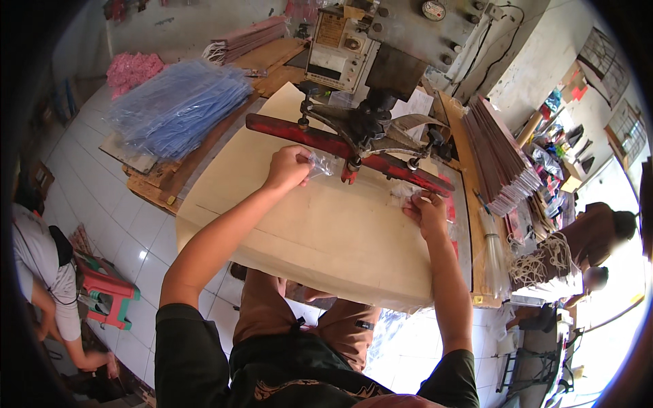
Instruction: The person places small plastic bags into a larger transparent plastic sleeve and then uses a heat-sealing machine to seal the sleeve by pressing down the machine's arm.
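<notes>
Pinched closed, left hand (290, 168) and right hand (427, 213) each hold clear film (322, 164) (wide apart, presumably keeping it flat); red bar (279, 130) sits just beyond.

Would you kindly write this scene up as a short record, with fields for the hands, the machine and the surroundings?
Left hand: pinching crumpled clear plastic film
Right hand: also pinching clear plastic; whether both hands share one piece is unclear
Machine: long red bar under a dark metal press head
Work surface: broad tan sheet beneath the hands
Person's left: stack of translucent bluish plastic sheets, with a bright pink heap beyond
Floor at left: red-and-green plastic stool beside another person
</notes>
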{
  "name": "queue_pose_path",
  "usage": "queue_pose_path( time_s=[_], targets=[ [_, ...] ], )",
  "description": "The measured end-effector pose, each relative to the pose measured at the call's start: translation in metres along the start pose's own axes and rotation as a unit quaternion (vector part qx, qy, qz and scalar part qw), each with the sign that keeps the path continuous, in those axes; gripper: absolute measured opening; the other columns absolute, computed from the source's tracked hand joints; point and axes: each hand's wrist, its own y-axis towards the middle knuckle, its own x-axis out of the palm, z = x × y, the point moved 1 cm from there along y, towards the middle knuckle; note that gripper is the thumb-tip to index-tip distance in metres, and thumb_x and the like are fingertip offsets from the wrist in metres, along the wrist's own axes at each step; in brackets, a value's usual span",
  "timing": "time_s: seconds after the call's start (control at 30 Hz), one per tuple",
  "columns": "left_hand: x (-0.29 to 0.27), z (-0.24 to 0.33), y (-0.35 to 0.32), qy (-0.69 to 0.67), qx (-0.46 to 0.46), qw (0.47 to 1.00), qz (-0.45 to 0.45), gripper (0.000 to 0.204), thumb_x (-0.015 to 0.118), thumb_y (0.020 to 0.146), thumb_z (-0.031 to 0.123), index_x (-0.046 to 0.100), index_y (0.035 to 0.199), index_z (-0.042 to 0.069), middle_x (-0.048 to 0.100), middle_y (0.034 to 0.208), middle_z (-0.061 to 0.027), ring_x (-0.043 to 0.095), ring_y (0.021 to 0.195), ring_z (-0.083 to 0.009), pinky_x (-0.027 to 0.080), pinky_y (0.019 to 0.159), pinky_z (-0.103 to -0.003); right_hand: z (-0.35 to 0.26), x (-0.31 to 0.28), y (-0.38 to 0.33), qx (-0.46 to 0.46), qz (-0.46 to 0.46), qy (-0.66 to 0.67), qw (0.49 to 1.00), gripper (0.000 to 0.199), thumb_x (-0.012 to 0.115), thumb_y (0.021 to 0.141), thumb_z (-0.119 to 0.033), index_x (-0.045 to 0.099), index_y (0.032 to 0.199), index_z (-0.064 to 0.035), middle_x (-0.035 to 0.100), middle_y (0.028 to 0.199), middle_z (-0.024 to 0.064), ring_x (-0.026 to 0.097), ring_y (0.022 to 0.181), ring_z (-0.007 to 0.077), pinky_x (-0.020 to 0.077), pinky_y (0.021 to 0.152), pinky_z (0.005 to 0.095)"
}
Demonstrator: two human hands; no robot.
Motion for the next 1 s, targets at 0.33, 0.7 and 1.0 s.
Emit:
queue_pose_path(
  time_s=[0.33, 0.7, 1.0],
  targets=[
    [0.0, -0.003, -0.003, 0.0, 0.028, 1.0, -0.005, 0.013, 0.067, 0.085, 0.003, 0.068, 0.096, -0.004, 0.069, 0.078, -0.0092, 0.065, 0.057, -0.0135, 0.054, 0.047, -0.028, 0.005, -0.004, 0.0, -0.014, 0.009, -0.005, 1.0, 0.016, 0.058, 0.092, 0.004, 0.055, 0.108, 0.0026, 0.064, 0.097, 0.012, 0.069, 0.081, 0.0237, 0.0651, 0.071, 0.0379],
    [0.004, -0.004, -0.006, 0.362, 0.266, 0.886, 0.112, 0.023, 0.075, 0.084, 0.022, 0.064, 0.083, 0.002, 0.068, 0.07, -0.0151, 0.068, 0.059, -0.0321, 0.053, 0.056, -0.044, 0.002, 0.0, 0.005, 0.021, 0.026, 0.02, 0.999, 0.013, 0.061, 0.093, 0.002, 0.055, 0.103, 0.009, 0.065, 0.093, 0.0176, 0.07, 0.078, 0.0266, 0.0662, 0.07, 0.039],
    [-0.051, 0.04, -0.027, 0.24, 0.413, 0.858, 0.189, 0.044, 0.065, 0.092, 0.03, 0.051, 0.059, 0.006, 0.049, 0.048, -0.0095, 0.052, 0.042, -0.0267, 0.04, 0.045, -0.037, -0.001, 0.003, 0.004, 0.004, 0.044, 0.021, 0.999, 0.015, 0.062, 0.093, 0.002, 0.053, 0.103, 0.0095, 0.066, 0.092, 0.0191, 0.072, 0.078, 0.0281, 0.0657, 0.069, 0.0379]
  ],
)
